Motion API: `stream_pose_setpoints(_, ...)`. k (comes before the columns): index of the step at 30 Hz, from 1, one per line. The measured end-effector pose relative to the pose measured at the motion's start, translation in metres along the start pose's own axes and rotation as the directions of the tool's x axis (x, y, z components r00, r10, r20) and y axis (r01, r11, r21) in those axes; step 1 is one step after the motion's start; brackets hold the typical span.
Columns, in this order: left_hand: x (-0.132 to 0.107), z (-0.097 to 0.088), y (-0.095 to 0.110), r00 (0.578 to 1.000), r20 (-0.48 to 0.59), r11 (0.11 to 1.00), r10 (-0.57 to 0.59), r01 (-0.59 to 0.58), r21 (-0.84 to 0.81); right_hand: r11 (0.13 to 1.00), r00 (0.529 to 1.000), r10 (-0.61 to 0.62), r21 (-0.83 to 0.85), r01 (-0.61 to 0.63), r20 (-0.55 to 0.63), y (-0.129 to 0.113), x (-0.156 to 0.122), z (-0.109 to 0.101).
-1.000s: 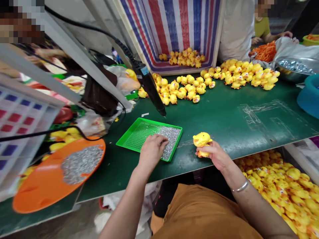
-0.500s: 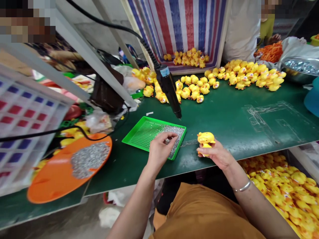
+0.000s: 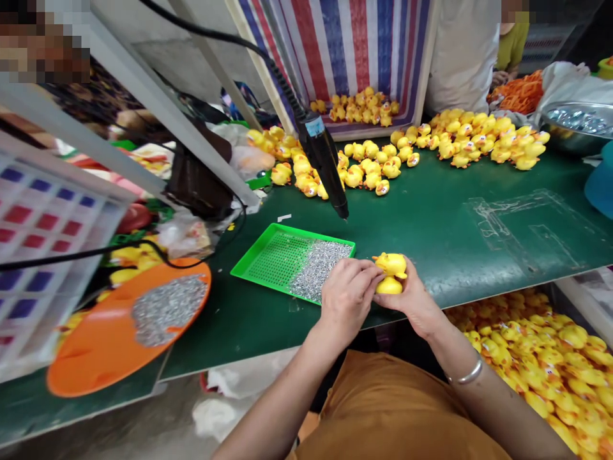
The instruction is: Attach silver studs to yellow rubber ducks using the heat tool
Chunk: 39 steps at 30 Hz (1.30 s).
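My right hand [image 3: 412, 300] holds a yellow toy duck [image 3: 390, 273] upright above the front edge of the green workbench [image 3: 431, 236]. My left hand [image 3: 347, 297] is raised beside it, with its fingertips closed against the duck's side. Whether they pinch a small piece is hidden. Behind my left hand lies a bright green perforated tray [image 3: 268, 255], holding a heap of small silver studs [image 3: 318, 269]. A black corded tool [image 3: 325, 166] hangs above the tray, its tip apart from the bench.
Many yellow ducks [image 3: 368, 167] crowd the bench's far side, and more fill a bin below it [image 3: 541, 364]. An orange plate [image 3: 96, 348] with silver studs sits left. A co-worker's hand [image 3: 500, 78] shows far right, near a steel bowl [image 3: 575, 128].
My left hand has moved out of the tray, rightward to the duck. The duck has turned slightly in my right hand. The view has shifted a little.
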<state>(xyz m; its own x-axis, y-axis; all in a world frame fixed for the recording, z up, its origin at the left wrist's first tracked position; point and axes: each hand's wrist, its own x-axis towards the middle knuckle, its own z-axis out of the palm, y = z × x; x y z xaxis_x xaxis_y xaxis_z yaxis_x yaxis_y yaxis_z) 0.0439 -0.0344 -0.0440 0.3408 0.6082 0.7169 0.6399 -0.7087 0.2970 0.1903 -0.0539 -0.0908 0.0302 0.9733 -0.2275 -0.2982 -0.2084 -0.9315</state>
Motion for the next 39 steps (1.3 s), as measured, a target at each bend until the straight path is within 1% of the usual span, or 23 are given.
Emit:
stream_pose_setpoints(3, 0.0, 0.001, 0.0, 1.0, 0.017, 0.999, 0.006, -0.007, 0.033, 1.0, 1.0, 0.016, -0.009, -0.016, -0.023, 0.002, -0.001, -0.001)
stream_pose_setpoints(6, -0.001, 0.002, -0.001, 0.999, 0.034, 1.0, -0.007, 0.006, 0.024, 0.998, 0.998, 0.055, 0.016, -0.055, -0.016, 0.001, -0.004, 0.002)
stream_pose_setpoints(11, -0.004, 0.003, -0.007, 0.999, 0.031, 0.999, -0.04, 0.04, 0.0, 0.987, 0.992, 0.106, 0.112, -0.112, 0.064, -0.007, -0.009, 0.007)
stream_pose_setpoints(14, -0.006, 0.003, -0.009, 0.998, 0.027, 0.999, -0.049, 0.05, -0.02, 0.978, 0.983, 0.141, 0.135, -0.156, 0.117, -0.012, -0.011, 0.007)
stream_pose_setpoints(19, -0.004, 0.003, -0.009, 0.998, 0.051, 0.997, -0.048, 0.051, -0.054, 0.958, 0.969, 0.216, 0.164, -0.234, 0.124, -0.019, -0.013, 0.008)
stream_pose_setpoints(22, -0.003, -0.002, -0.015, 0.991, 0.088, 0.99, -0.098, 0.106, -0.092, 0.927, 0.942, 0.298, 0.189, -0.324, 0.155, -0.026, -0.014, 0.01)
stream_pose_setpoints(24, -0.006, -0.01, -0.025, 0.977, 0.12, 0.981, -0.179, 0.187, -0.058, 0.907, 0.924, 0.337, 0.2, -0.37, 0.183, -0.03, -0.013, 0.009)
stream_pose_setpoints(25, -0.008, -0.015, -0.032, 0.964, 0.131, 0.973, -0.23, 0.233, -0.005, 0.9, 0.919, 0.346, 0.209, -0.382, 0.189, -0.032, -0.013, 0.009)
stream_pose_setpoints(27, -0.015, -0.025, -0.048, 0.93, 0.156, 0.938, -0.333, 0.309, 0.159, 0.89, 0.92, 0.347, 0.246, -0.384, 0.181, -0.032, -0.01, 0.007)
stream_pose_setpoints(29, -0.023, -0.031, -0.061, 0.889, 0.216, 0.892, -0.403, 0.329, 0.31, 0.877, 0.923, 0.346, 0.291, -0.382, 0.169, -0.031, -0.007, 0.005)
stream_pose_setpoints(30, -0.027, -0.033, -0.066, 0.869, 0.253, 0.876, -0.424, 0.323, 0.357, 0.87, 0.923, 0.346, 0.311, -0.383, 0.17, -0.03, -0.004, 0.004)
stream_pose_setpoints(32, -0.031, -0.034, -0.072, 0.842, 0.311, 0.866, -0.441, 0.308, 0.395, 0.855, 0.921, 0.342, 0.344, -0.388, 0.189, -0.029, 0.001, 0.002)
stream_pose_setpoints(33, -0.032, -0.034, -0.073, 0.838, 0.321, 0.867, -0.441, 0.304, 0.395, 0.846, 0.918, 0.34, 0.358, -0.394, 0.207, -0.029, 0.004, 0.001)
stream_pose_setpoints(34, -0.032, -0.034, -0.073, 0.841, 0.319, 0.869, -0.438, 0.305, 0.389, 0.837, 0.915, 0.337, 0.375, -0.4, 0.224, -0.029, 0.007, 0.0)
stream_pose_setpoints(36, -0.03, -0.033, -0.073, 0.856, 0.282, 0.873, -0.433, 0.319, 0.37, 0.817, 0.91, 0.336, 0.406, -0.41, 0.242, -0.03, 0.013, -0.003)
stream_pose_setpoints(39, -0.025, -0.031, -0.073, 0.875, 0.157, 0.864, -0.457, 0.396, 0.311, 0.796, 0.909, 0.343, 0.44, -0.415, 0.237, -0.033, 0.021, -0.006)
